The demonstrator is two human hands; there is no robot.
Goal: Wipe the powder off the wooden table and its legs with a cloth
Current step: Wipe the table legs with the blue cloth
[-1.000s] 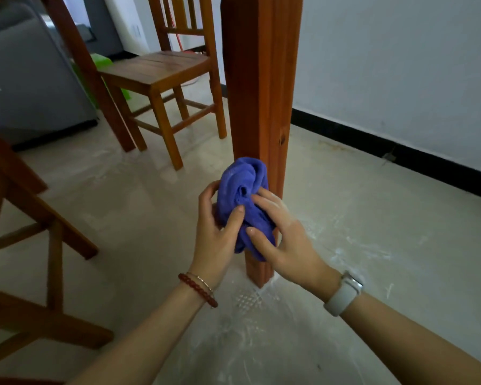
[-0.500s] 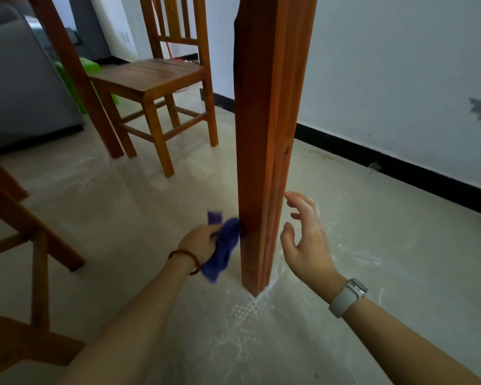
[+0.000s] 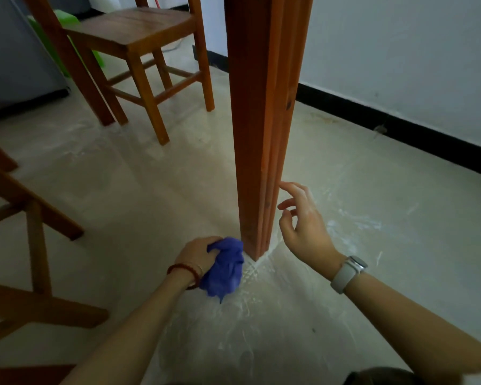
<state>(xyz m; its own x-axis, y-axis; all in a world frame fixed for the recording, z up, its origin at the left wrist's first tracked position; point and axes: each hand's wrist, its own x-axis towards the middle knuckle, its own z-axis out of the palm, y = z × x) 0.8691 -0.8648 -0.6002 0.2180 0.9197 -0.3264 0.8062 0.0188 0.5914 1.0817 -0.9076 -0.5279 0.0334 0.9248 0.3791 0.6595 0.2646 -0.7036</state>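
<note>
A tall, square, reddish-brown wooden table leg (image 3: 257, 129) stands upright on the pale tiled floor (image 3: 150, 204), its foot ringed by smears of white powder (image 3: 250, 273) that spread toward the camera and off to the right. The left hand (image 3: 197, 252) grips a crumpled blue-purple cloth (image 3: 224, 266) — fingers curled round the bunched top of it — and holds it low against the near left face of the leg, right at its foot, with the loose end of the cloth hanging down toward the powdered floor. Whether the hanging end touches the tiles cannot be told. A dark red beaded bracelet (image 3: 185, 272) circles that wrist. The right hand (image 3: 303, 226) hangs just beside the leg's right side, holding nothing; its fingers are loosely spread and slightly bent, and the index fingertip lies at the leg's edge, though contact is not certain. A pale grey wristwatch (image 3: 349, 272) sits on that wrist. Behind the leg, a brown wooden chair (image 3: 139, 40) stands on the floor, well apart from the hands, with a bright green plastic object (image 3: 64, 20) partly hidden beyond it. More dark wooden furniture rails (image 3: 34, 245) cross the left edge. A white wall with a black skirting strip (image 3: 400, 123) runs along the right.
</note>
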